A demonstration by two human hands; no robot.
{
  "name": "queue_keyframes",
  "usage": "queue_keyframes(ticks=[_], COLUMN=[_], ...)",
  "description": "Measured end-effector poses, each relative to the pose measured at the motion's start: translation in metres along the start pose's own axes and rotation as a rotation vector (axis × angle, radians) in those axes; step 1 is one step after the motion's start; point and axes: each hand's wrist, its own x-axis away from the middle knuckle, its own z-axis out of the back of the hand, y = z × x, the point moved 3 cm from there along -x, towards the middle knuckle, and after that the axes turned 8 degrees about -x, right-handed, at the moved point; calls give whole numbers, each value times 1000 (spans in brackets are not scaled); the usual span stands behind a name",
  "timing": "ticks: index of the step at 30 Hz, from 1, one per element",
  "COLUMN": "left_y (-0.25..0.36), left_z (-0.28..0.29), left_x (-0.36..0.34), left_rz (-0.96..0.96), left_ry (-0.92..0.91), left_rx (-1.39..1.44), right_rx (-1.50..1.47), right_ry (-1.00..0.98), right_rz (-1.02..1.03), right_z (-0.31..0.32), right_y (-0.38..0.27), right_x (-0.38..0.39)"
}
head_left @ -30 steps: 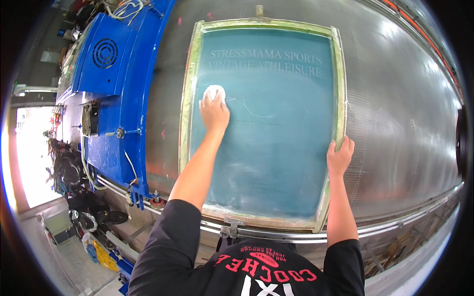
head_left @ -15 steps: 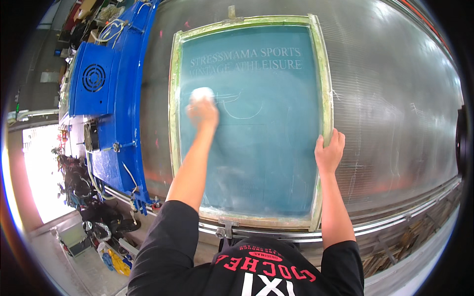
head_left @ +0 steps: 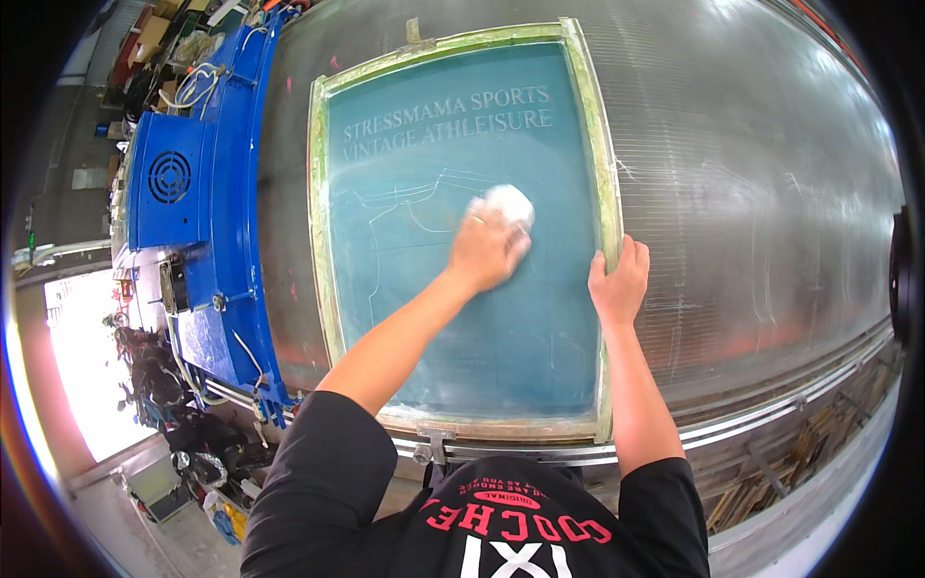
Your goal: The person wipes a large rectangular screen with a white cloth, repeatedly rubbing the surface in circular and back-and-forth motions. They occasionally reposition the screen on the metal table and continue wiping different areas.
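A framed printing screen [head_left: 453, 328] with teal mesh lies flat before me, its frame edged with pale green tape. My left hand [head_left: 488, 249] is closed around a white wad of cloth [head_left: 509, 204] and presses it on the mesh, right of the middle; the hand is slightly blurred. On the frame's right side rail [head_left: 605, 183] rests my right hand [head_left: 620, 281], its fingers wrapped over the outer edge and its thumb on the near face. Pale lettering runs across the upper mesh, and thin white outlines [head_left: 395, 202] show below it.
The screen lies on a long grey metal-looking table [head_left: 732, 212] with a metal rail [head_left: 771, 405] along the near edge. To the left stands a blue machine [head_left: 169, 226] with a round vent and cables. A floor with dark clutter [head_left: 154, 376] lies beyond, lower left.
My left hand has swept the white wad from the mesh's left side to the right. More of the white outlines shows. The view has shifted slightly; my right hand stays on the frame.
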Motion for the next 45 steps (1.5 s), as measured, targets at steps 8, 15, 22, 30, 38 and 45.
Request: queue_keyframes(ticks=[8,15,22,30,38,45], left_y=[29,23,35,18,113,128], left_z=[4,-29,-22,-9,76,40], left_x=[7,-25,-51,-22,143,106], left_rz=[63,66,156,251,-366,-12], left_ry=[-187,-250,-92,-240,-446,-272], left_rx=[131,87,-9,128,378,97], right_rx=[-25,-45,-110,-182,-180,-160], right_ry=[5,29,89,129,129,128], right_rz=[-15,-6,5,49,12,21], right_z=[1,-2,2,-3,1,-4], right_y=[3,0,-3,0,8,11], right_x=[0,-1,0,0,-2,-6])
